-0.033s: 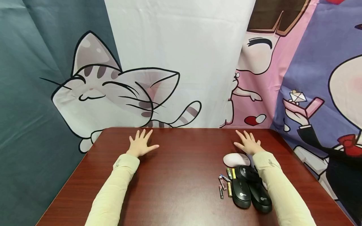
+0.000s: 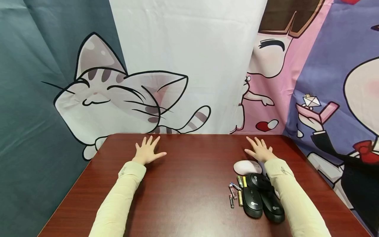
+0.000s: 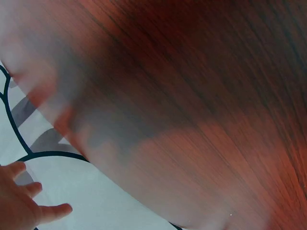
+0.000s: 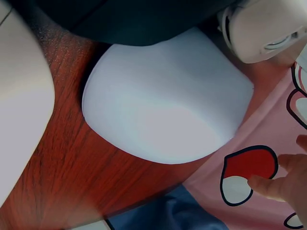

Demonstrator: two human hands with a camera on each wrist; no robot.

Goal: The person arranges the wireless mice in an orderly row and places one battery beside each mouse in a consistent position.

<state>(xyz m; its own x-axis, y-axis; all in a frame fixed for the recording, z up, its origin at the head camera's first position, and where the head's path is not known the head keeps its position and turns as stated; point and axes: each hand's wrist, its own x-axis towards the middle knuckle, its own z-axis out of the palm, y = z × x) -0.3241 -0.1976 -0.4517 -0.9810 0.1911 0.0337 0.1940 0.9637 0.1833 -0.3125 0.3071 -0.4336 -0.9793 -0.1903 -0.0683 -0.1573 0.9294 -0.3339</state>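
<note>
Both hands are held out with fingers spread. In the head view the left hand point(image 2: 145, 152) is over the far left of the table point(image 2: 189, 184), with nothing in it. The right hand point(image 2: 260, 150) holds nothing and is just beyond a white computer mouse point(image 2: 247, 167). In the right wrist view a pale lavender mouse point(image 4: 168, 105) lies below the wrist; in the head view the right sleeve mostly hides it. Several black mice point(image 2: 252, 202) lie close together beside the right forearm. Several small batteries point(image 2: 240, 198) are left of them.
A beige-white object point(image 4: 268, 28), cut off by the frame, shows at the top right of the right wrist view. Behind the table's far edge hangs a cartoon-printed cloth point(image 2: 189, 42). The table's left edge runs beside the left sleeve point(image 2: 118, 200).
</note>
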